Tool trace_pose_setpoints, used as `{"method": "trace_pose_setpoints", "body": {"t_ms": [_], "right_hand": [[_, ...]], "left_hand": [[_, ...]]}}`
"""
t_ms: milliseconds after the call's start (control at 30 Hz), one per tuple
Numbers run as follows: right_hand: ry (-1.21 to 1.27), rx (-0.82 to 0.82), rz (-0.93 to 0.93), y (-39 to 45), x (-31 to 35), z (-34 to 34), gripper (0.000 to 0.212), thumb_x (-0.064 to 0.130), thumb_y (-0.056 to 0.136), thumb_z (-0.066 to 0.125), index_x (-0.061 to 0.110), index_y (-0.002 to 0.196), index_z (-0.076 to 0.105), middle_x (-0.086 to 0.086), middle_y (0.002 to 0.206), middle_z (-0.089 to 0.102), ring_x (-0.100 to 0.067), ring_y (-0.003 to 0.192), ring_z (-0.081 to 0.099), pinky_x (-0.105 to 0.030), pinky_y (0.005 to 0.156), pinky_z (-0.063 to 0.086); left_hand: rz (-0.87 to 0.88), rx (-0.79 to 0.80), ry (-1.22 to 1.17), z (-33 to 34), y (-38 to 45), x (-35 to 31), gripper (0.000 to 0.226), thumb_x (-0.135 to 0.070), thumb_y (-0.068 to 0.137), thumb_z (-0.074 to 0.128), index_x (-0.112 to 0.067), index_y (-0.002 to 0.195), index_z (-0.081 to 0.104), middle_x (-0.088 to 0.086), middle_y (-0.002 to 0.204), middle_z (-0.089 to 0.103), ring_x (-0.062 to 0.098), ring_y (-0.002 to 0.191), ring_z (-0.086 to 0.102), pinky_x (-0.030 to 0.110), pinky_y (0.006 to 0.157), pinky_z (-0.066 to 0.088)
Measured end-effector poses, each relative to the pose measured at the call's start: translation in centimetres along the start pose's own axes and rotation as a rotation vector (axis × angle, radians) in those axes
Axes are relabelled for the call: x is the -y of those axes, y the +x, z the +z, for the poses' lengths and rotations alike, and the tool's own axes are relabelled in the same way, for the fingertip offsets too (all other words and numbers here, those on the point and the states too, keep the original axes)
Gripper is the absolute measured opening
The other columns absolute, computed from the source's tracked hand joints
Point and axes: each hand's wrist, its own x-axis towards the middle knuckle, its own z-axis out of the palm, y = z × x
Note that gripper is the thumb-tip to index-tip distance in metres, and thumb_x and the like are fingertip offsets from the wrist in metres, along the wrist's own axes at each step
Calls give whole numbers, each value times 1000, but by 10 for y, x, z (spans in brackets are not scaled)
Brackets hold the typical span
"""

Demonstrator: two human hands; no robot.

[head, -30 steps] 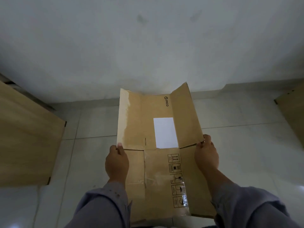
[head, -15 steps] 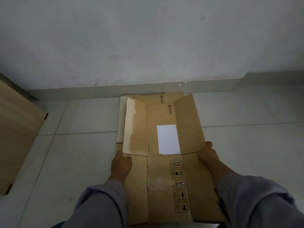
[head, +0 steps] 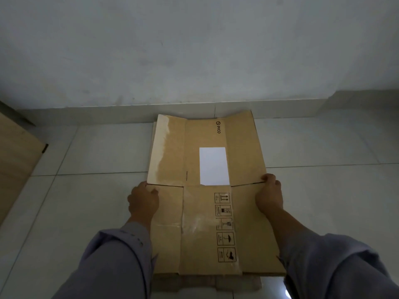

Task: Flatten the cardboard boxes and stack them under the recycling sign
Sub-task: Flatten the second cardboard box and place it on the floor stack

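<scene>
A flattened brown cardboard box (head: 200, 234) with a white label and a column of black handling symbols lies low over the tiled floor, its far end near the wall's base. My left hand (head: 143, 202) grips its left edge at the fold line. Gripping the right edge at the same fold is my right hand (head: 268, 196). Edges of another flattened cardboard (head: 207, 282) show beneath it at the near end and far left. No recycling sign is in view.
A grey-white wall (head: 194, 50) with a low skirting runs across the back. A light wooden panel (head: 15, 169) stands at the left edge. Pale floor tiles (head: 92, 190) spread on both sides of the cardboard.
Both hands have carried the flattened box forward and down toward the wall, over the cardboard lying there. Its far flaps have settled flatter.
</scene>
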Motion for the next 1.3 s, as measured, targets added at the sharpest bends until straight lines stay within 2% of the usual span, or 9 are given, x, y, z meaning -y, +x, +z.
{"method": "trace_pose_setpoints", "body": {"t_ms": [233,367,467,533,633,967,1100,1200,1300], "right_hand": [[-123,22,-93,14,-10,23,50,4,93,43,13,140,32,-18,140,38,-37,127,38,-50,100,41],[-451,-30,-163,5,-10,32,61,37,89,52,21,143,29,-14,155,16,-38,141,17,-54,111,26],[-575,70,-381,-5,2,40,85,68,83,47,33,151,11,-8,161,-2,-37,147,1,-58,115,9],[-620,241,-506,-9,11,51,94,77,76,49,43,151,2,-4,162,-10,-37,147,-8,-62,114,4],[-667,406,-511,-8,20,64,97,72,73,60,49,149,4,-2,161,-17,-41,145,-17,-67,113,5],[-771,492,-347,-8,46,75,104,48,79,73,53,147,-5,-5,159,-25,-49,141,-20,-73,104,22],[-782,506,-296,-20,55,68,100,41,80,72,49,149,1,-7,161,-13,-47,144,-6,-66,107,28],[-823,389,-326,-48,64,55,69,33,90,59,35,149,22,-9,153,25,-35,137,29,-50,105,35],[-837,411,-336,-86,68,23,39,32,91,56,28,129,53,-2,124,58,-24,115,54,-38,91,43]], "left_hand": [[-15,42,-93,13,24,23,49,-31,89,64,-13,133,52,18,125,59,39,110,57,45,91,49],[13,-54,-106,13,17,20,66,-33,86,66,-17,143,36,15,136,52,36,122,50,51,100,42],[328,-163,180,16,-4,9,80,-58,81,60,-20,146,33,11,150,36,34,133,39,53,104,36],[614,-33,352,25,-16,0,93,-76,73,51,-28,149,29,8,158,24,31,142,27,53,109,28],[771,231,569,43,-20,-4,102,-87,65,42,-42,151,10,4,163,-2,29,149,1,55,116,8],[710,273,662,46,-17,-11,106,-91,61,43,-45,150,9,1,163,-9,28,149,-5,55,115,3],[605,284,865,39,-38,-36,99,-78,74,50,-33,152,9,9,162,-2,35,148,0,60,114,5],[598,301,932,22,-77,-58,75,-57,89,51,-20,149,24,12,159,14,34,147,7,56,116,4],[584,333,831,-15,-115,-70,56,-45,91,53,-19,138,39,9,148,34,32,138,27,51,112,19]]}}
